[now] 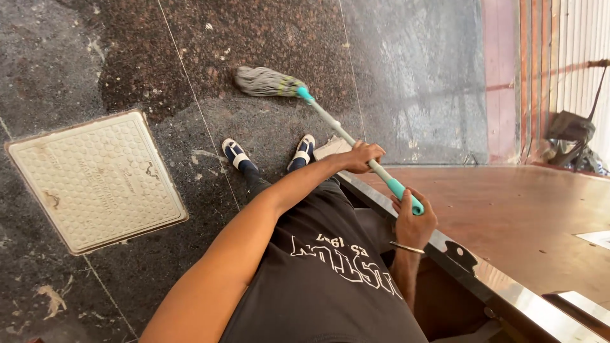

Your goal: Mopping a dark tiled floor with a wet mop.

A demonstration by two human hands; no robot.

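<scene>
Dark T-shirt cloth fills the bottom centre of the frame, closest of all, with the person's left arm running up from the lower left. Beyond it the speckled dark stone floor takes up the whole left and upper part of the picture, with a pale square cover plate set into it at mid left. A reddish-brown counter with a polished metal edge fills the lower right.

Across the centre lies the mop, its long axis running diagonally: grey string head on the floor at upper centre, teal grip end at centre right. Both hands are wrapped tight around the shaft, set apart along it. The left hand sits further down, nearer the head; the right hand clamps the teal end, so the head lies ahead and to the upper left of both. Two blue-and-white shoes stand just below the mop head.
</scene>
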